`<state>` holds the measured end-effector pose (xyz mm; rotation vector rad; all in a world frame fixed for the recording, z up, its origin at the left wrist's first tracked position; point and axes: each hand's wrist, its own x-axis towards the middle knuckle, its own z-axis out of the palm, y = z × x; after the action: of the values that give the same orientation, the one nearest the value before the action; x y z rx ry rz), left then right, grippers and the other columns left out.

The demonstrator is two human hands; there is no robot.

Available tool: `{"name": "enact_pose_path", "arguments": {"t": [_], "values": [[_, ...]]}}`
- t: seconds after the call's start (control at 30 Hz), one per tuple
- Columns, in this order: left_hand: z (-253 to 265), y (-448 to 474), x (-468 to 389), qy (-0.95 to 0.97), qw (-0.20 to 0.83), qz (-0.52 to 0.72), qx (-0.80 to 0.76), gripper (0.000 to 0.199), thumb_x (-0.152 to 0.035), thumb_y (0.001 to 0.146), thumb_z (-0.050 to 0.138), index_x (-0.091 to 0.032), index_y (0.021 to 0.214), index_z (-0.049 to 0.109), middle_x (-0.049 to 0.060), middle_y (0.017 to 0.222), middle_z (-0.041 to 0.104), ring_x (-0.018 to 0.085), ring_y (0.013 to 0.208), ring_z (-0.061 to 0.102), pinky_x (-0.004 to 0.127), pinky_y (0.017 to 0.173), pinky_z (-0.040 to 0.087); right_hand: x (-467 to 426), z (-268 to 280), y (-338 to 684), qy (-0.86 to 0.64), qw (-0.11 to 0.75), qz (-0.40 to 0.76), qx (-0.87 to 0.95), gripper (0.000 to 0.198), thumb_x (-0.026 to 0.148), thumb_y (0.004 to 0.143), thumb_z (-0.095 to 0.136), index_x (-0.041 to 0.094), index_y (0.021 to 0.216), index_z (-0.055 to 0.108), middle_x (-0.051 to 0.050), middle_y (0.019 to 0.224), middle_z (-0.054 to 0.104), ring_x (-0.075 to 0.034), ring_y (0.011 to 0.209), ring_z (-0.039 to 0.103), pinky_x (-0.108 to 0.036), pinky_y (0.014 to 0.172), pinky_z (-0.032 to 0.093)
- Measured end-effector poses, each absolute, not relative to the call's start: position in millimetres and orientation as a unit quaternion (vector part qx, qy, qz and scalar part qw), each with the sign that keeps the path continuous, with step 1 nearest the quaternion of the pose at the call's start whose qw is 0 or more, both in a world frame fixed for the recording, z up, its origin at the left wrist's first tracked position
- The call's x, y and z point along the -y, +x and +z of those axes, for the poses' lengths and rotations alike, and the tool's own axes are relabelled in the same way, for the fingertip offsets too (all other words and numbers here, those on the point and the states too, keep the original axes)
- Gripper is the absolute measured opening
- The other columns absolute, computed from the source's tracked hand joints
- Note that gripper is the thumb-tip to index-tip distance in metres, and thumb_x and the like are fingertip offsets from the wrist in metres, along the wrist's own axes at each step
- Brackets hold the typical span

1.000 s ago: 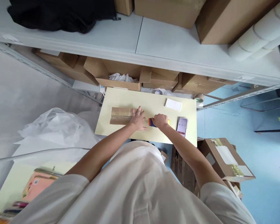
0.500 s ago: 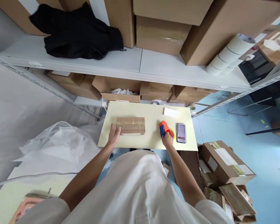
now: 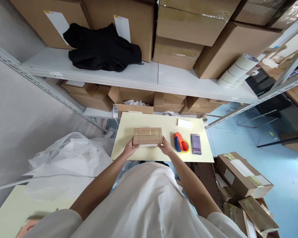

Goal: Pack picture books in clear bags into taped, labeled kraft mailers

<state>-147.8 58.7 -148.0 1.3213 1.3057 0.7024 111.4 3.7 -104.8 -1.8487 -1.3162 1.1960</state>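
Note:
A small taped cardboard box (image 3: 147,135) is held between my two hands over the pale yellow table (image 3: 124,124). My left hand (image 3: 131,147) grips its lower left corner, and my right hand (image 3: 166,146) closes on the lower right corner. Clear tape shines across its top, and a white label shows along its near side. Right of my right hand lies an orange and blue tape dispenser (image 3: 179,142) with a yellow-rimmed roll. Beside that is a phone (image 3: 196,144) with a blurred screen. A white card (image 3: 184,123) lies near the far edge.
A grey shelf (image 3: 139,74) crosses beyond the table, bearing large cartons (image 3: 178,53), a black garment (image 3: 104,49) and white tape rolls (image 3: 237,71). White plastic wrapping (image 3: 72,158) bulges at the left. Stacked boxes (image 3: 243,173) stand on the floor at right.
My right hand has let go of the tape dispenser, which now lies on the table, and has taken the box's right end. The box now sits between both hands.

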Motion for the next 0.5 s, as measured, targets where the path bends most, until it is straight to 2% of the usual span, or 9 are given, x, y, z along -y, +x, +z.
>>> {"name": "enact_pose_path", "arguments": {"t": [0.1, 0.23, 0.4, 0.5], "values": [[-133.4, -146.2, -63.6, 0.561, 0.541, 0.306, -0.547, 0.055, -0.037, 0.068, 0.067, -0.015, 0.118, 0.059, 0.012, 0.116, 0.067, 0.025, 0.104, 0.064, 0.037, 0.088, 0.052, -2.0, -97.0, 118.7, -0.689, 0.333, 0.467, 0.443, 0.057, 0.033, 0.081, 0.057, 0.020, 0.135, 0.044, -0.011, 0.128, 0.058, -0.022, 0.101, 0.064, -0.036, 0.087, 0.053], [-117.6, -137.6, -70.9, 0.566, 0.515, 0.329, -0.554, 0.046, -0.040, 0.075, 0.061, -0.015, 0.114, 0.062, 0.011, 0.113, 0.069, 0.023, 0.099, 0.066, 0.033, 0.087, 0.051, -0.4, -79.1, 135.0, -0.706, 0.363, 0.477, 0.378, 0.045, 0.045, 0.087, 0.046, 0.022, 0.126, 0.055, -0.009, 0.121, 0.063, -0.022, 0.104, 0.063, -0.032, 0.082, 0.055], [-121.5, -131.1, -80.9, 0.553, 0.473, 0.250, -0.639, 0.028, -0.038, 0.082, 0.054, -0.018, 0.093, 0.069, 0.009, 0.100, 0.073, 0.026, 0.096, 0.067, 0.034, 0.083, 0.050, -8.1, -82.0, 122.8, -0.709, 0.379, 0.502, 0.320, 0.051, 0.028, 0.081, 0.057, 0.020, 0.131, 0.051, -0.011, 0.125, 0.062, -0.023, 0.113, 0.060, -0.034, 0.089, 0.054], [-125.7, -133.3, -84.0, 0.550, 0.460, 0.231, -0.658, 0.027, -0.034, 0.082, 0.053, -0.017, 0.096, 0.069, 0.010, 0.100, 0.073, 0.027, 0.096, 0.066, 0.034, 0.082, 0.049, -9.0, -92.9, 110.9, -0.696, 0.382, 0.506, 0.337, 0.054, 0.019, 0.075, 0.061, 0.019, 0.128, 0.053, -0.010, 0.124, 0.062, -0.022, 0.118, 0.057, -0.034, 0.093, 0.052]]}}
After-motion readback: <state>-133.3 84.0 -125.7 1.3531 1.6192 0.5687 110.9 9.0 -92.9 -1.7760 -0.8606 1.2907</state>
